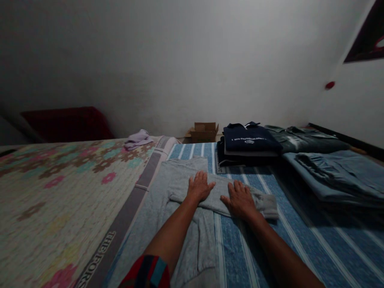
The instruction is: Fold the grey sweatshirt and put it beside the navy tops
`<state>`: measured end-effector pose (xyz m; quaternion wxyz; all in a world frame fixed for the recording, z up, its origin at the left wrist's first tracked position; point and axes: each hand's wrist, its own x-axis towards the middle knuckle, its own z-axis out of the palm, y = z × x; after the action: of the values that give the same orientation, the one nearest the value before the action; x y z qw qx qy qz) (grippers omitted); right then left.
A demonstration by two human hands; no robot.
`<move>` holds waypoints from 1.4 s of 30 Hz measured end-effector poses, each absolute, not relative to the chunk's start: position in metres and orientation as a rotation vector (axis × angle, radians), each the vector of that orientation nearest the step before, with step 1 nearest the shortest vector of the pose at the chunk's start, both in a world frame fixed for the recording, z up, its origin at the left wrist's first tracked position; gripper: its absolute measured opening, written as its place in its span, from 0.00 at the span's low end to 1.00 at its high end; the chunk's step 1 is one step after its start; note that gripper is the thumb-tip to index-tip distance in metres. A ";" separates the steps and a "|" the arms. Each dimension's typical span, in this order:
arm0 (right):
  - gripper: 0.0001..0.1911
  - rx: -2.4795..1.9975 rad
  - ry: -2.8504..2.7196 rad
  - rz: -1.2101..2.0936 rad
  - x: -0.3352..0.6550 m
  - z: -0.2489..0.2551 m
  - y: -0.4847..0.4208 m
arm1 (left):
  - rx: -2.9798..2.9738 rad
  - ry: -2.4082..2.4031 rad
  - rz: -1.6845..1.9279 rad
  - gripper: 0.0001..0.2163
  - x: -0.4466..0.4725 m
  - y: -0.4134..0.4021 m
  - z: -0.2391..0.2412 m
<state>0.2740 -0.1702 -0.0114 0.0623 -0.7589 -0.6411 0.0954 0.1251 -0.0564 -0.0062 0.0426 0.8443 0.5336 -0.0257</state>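
Two beds fill the view: a striped sheet [303, 244] under the work, and left of it a floral mattress [60, 188]. Spread on the sheet's left part lies a grey garment [177, 176], its sleeve [264, 202] folded across to the right. It looks light, soft and limp, likely to sag and crease wherever it is unsupported, so I judge it best taken by an edge or fold line with both hands. Beyond the garment, toward the wall, sits a stack of folded dark shirts [249, 144]; right of that stack lie folded blue trousers [336, 172]. Behind the stack a small cardboard box [204, 132] stands on the floor, and a lilac cloth [138, 138] rests on the mattress's far corner. Nothing crowds the garment itself. The left hand [199, 187] and right hand [240, 200] lie flat, fingers spread, pressing the folded sleeve.
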 end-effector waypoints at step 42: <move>0.21 -2.411 -1.571 0.333 0.382 -0.026 -0.210 | 2.499 1.703 0.035 0.18 0.046 -0.023 0.022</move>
<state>0.3821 -0.2098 -0.0265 0.1223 -0.8261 -0.5382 0.1142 0.0456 -0.0233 0.0216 0.0587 0.8249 0.5622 0.0117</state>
